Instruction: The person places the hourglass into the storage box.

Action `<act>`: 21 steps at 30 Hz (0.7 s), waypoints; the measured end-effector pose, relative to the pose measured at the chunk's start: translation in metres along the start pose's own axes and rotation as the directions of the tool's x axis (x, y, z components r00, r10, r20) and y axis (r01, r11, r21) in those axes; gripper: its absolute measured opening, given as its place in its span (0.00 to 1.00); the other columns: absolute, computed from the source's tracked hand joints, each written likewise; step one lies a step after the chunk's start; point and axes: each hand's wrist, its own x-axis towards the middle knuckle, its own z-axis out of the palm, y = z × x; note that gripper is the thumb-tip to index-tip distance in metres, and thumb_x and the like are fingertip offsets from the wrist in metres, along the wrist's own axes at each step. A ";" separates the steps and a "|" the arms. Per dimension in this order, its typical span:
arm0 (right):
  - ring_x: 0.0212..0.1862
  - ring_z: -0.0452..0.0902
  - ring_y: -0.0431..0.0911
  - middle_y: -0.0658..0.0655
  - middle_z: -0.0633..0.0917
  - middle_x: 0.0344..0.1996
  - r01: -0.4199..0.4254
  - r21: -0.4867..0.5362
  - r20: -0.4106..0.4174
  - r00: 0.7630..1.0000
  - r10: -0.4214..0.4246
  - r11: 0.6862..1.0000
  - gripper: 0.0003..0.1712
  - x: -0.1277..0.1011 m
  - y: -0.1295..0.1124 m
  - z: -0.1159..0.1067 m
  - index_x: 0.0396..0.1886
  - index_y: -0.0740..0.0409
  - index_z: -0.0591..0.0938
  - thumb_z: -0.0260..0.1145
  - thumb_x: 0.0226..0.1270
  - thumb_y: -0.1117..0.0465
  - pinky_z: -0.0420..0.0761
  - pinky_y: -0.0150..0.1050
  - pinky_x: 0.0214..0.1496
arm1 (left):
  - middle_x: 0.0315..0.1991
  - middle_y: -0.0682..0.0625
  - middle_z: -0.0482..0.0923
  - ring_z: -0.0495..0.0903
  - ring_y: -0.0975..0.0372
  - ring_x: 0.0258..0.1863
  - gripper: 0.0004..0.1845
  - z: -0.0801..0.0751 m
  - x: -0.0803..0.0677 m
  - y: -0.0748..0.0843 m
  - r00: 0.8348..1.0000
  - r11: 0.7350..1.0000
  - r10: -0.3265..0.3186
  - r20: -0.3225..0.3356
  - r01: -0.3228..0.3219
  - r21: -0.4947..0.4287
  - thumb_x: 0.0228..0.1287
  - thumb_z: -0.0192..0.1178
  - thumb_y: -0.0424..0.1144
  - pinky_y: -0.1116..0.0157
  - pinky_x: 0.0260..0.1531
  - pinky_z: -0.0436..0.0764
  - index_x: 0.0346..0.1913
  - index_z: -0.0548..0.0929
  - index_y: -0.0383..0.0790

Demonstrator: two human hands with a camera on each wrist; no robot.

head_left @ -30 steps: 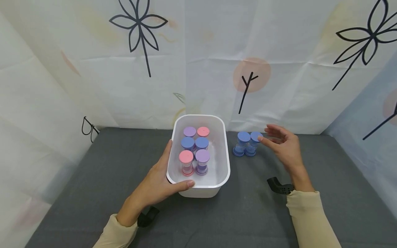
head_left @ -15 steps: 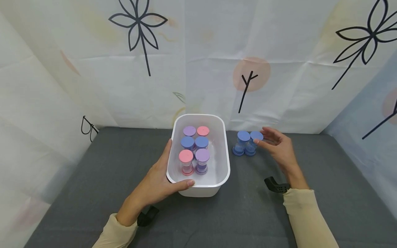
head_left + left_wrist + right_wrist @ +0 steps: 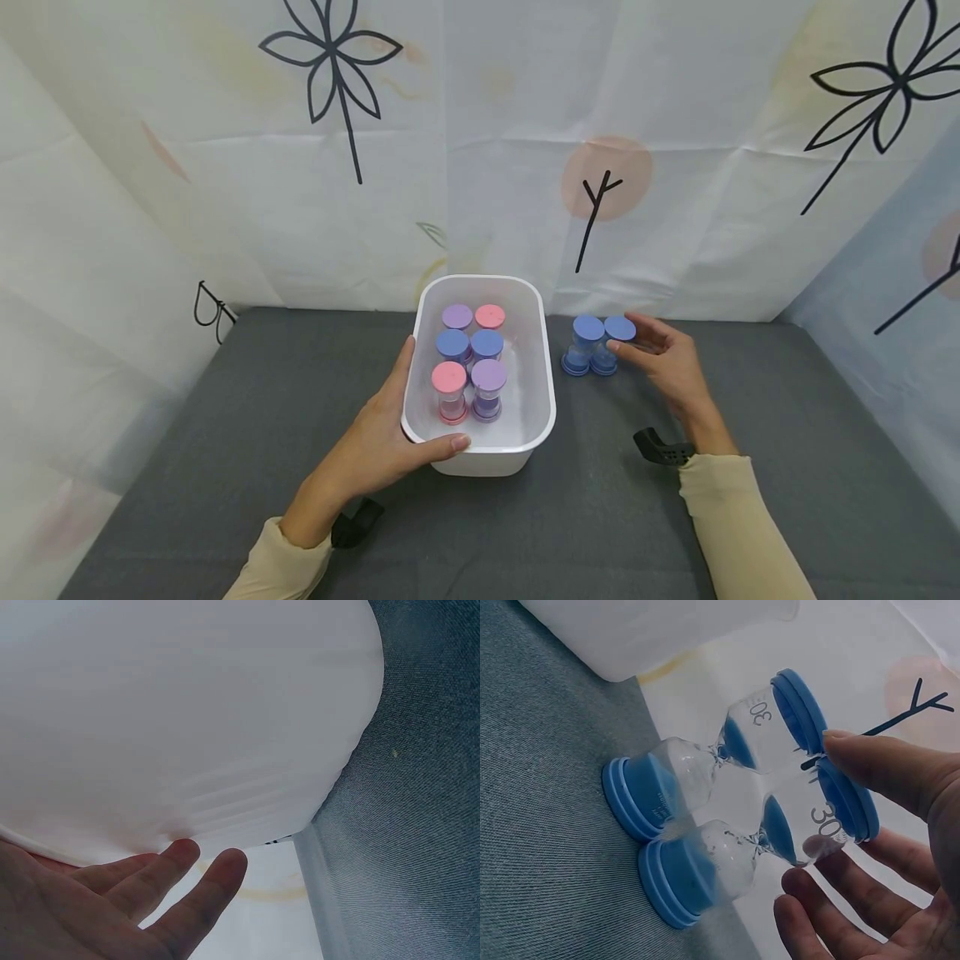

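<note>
Grey cloth covered the tabletop (image 3: 225, 467), with pale sheets printed with black flowers hung behind it. Two blue sand timers (image 3: 589, 345) (image 3: 727, 825) stood upright and touching each other at about 3 o'clock from the white tub (image 3: 542, 400), just beside its wall. The right hand (image 3: 667, 362) (image 3: 889, 847) reached them from 3 o'clock; its fingers (image 3: 870, 761) were loosely spread, thumb tip on the cap of the nearer timer and the others cupped under its glass, not closed around it. The left hand (image 3: 386, 437) (image 3: 90, 900) gripped the tub's near left corner, thumb over the rim and fingers (image 3: 199, 889) along the outer wall. Inside the tub stood six more timers (image 3: 471, 358) in pairs: purple and pink at 12 o'clock, two blue in the middle, pink and purple at 6 o'clock. Black straps showed at both cream sleeves (image 3: 738, 533).
</note>
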 end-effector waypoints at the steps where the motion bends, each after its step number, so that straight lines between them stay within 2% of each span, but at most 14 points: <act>1: 0.55 0.75 0.39 0.66 0.78 0.61 -0.001 -0.005 -0.006 1.000 0.001 1.000 0.38 0.000 0.001 0.001 0.74 0.61 0.71 0.73 0.68 0.55 0.76 0.26 0.48 | 0.76 0.54 0.61 0.72 0.59 0.65 0.66 -0.001 0.000 0.004 1.000 1.000 -0.003 0.001 0.003 -0.006 0.50 0.80 0.52 0.45 0.59 0.72 0.82 0.40 0.64; 4: 0.54 0.75 0.39 0.65 0.79 0.60 -0.001 -0.014 -0.021 1.000 0.001 1.000 0.38 0.001 0.002 0.003 0.73 0.61 0.72 0.73 0.68 0.54 0.76 0.26 0.48 | 0.75 0.50 0.62 0.73 0.54 0.65 0.66 -0.003 -0.002 0.017 1.000 1.000 -0.006 0.007 0.006 -0.025 0.51 0.80 0.46 0.43 0.59 0.72 0.82 0.41 0.60; 7: 0.54 0.75 0.39 0.65 0.79 0.59 0.003 -0.012 -0.033 0.999 -0.004 1.000 0.37 0.001 0.004 0.005 0.72 0.62 0.72 0.73 0.68 0.54 0.76 0.26 0.47 | 0.75 0.48 0.63 0.73 0.53 0.64 0.65 -0.005 -0.003 0.025 1.000 1.000 -0.003 0.010 0.003 -0.030 0.51 0.80 0.44 0.43 0.58 0.72 0.82 0.42 0.58; 10: 0.54 0.75 0.39 0.65 0.79 0.59 0.005 -0.004 -0.041 0.999 -0.005 1.000 0.37 0.002 0.005 0.006 0.72 0.62 0.73 0.73 0.68 0.54 0.76 0.26 0.46 | 0.74 0.49 0.64 0.73 0.54 0.64 0.64 -0.004 -0.002 0.020 1.000 1.000 0.008 0.009 -0.008 -0.030 0.52 0.80 0.46 0.43 0.58 0.72 0.82 0.42 0.61; 14: 0.53 0.74 0.36 0.64 0.79 0.60 0.011 -0.001 -0.047 0.999 -0.011 1.000 0.37 0.002 0.006 0.008 0.72 0.62 0.73 0.73 0.68 0.55 0.76 0.25 0.46 | 0.74 0.54 0.63 0.73 0.60 0.64 0.65 -0.001 0.000 0.002 1.000 1.000 0.022 0.008 -0.022 -0.021 0.51 0.79 0.54 0.45 0.58 0.73 0.81 0.40 0.66; 17: 0.52 0.76 0.35 0.62 0.80 0.58 0.033 0.007 -0.057 0.998 -0.032 0.999 0.35 0.002 0.007 0.008 0.70 0.63 0.74 0.73 0.68 0.56 0.77 0.25 0.46 | 0.74 0.57 0.62 0.73 0.63 0.63 0.65 0.001 0.001 -0.009 1.000 1.000 0.025 0.008 -0.025 -0.014 0.51 0.78 0.58 0.46 0.58 0.74 0.81 0.40 0.66; 18: 0.51 0.76 0.35 0.62 0.80 0.57 0.043 0.009 -0.061 0.997 -0.042 0.999 0.34 0.002 0.006 0.008 0.70 0.64 0.75 0.73 0.68 0.57 0.77 0.25 0.46 | 0.74 0.57 0.62 0.73 0.64 0.63 0.65 0.001 0.001 -0.008 1.000 1.000 0.020 0.007 -0.020 -0.015 0.51 0.78 0.59 0.47 0.58 0.74 0.81 0.40 0.67; 21: 0.50 0.77 0.35 0.62 0.81 0.56 0.063 0.012 -0.074 0.995 -0.062 0.998 0.33 0.001 0.005 0.006 0.68 0.65 0.77 0.74 0.67 0.58 0.78 0.25 0.46 | 0.75 0.53 0.63 0.73 0.58 0.64 0.65 -0.002 -0.001 0.007 1.000 1.000 0.010 0.010 -0.010 -0.028 0.51 0.79 0.52 0.45 0.59 0.73 0.82 0.41 0.61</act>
